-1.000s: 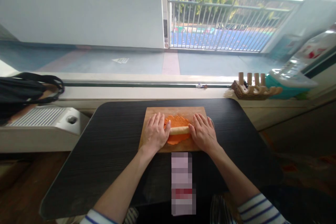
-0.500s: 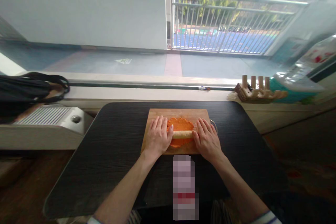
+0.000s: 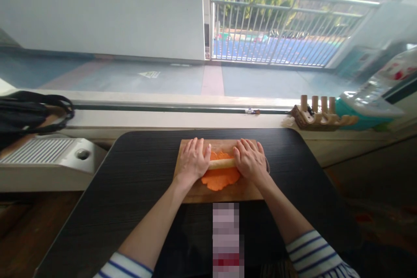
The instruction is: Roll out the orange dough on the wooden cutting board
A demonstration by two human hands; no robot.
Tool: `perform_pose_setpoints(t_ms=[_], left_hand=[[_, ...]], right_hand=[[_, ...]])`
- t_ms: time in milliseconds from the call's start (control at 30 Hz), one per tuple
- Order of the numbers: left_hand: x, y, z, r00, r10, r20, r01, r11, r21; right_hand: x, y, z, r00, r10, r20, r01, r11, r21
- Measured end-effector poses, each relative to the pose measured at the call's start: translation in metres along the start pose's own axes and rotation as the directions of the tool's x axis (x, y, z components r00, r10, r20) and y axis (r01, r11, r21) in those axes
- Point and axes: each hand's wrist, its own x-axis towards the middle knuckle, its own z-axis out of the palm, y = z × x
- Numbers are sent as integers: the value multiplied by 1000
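A flat orange sheet of dough lies on a wooden board in the middle of a dark table. Across the dough's far part lies a pale wooden rolling pin. My left hand rests flat on the pin's left end, fingers stretched out. On the pin's right end my right hand presses the same way. Both palms cover the pin's ends.
A white ribbed appliance and a black bag are at the left. On the window sill at the right stands a wooden rack, beside a teal container. A blurred patch sits at the table's near edge.
Both hands have pushed the rolling pin away from me, from the dough's middle to its far part. More of the dough now shows on the near side of the pin.
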Motion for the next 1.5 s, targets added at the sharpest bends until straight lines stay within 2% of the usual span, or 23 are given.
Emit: perform_pose_setpoints(t_ms=[167,233,367,467,633,867,1067,1500], left_hand=[[7,-3,3,1000,0,28,0,1000,4],[-1,-2,0,999,14,29,-14,1000,7],[-23,3,-8,996,68,-51,-66,997,43],[-30,5,-10,994,88,-60,-86,996,34],[-16,2,-4,997,31,-74,-33,999,-25],[7,-4,3,994,10,-111,-11,1000,-9],[21,-6,8,990,9,-144,-10,1000,-7],[43,-9,11,993,30,-110,-32,999,-18]], right_hand=[[2,-1,0,1000,-2,-10,2,1000,-1],[-8,-1,-2,1000,-17,-18,17,1000,-2],[-34,1,-5,997,-62,-42,61,998,-17],[-41,2,-5,995,-82,-56,81,996,-29],[-21,0,-3,998,-47,-42,46,998,-35],[2,-1,2,1000,-10,-20,9,1000,-26],[8,-1,2,1000,20,-11,-20,1000,-13],[14,-1,1,999,37,-32,-36,999,19]])
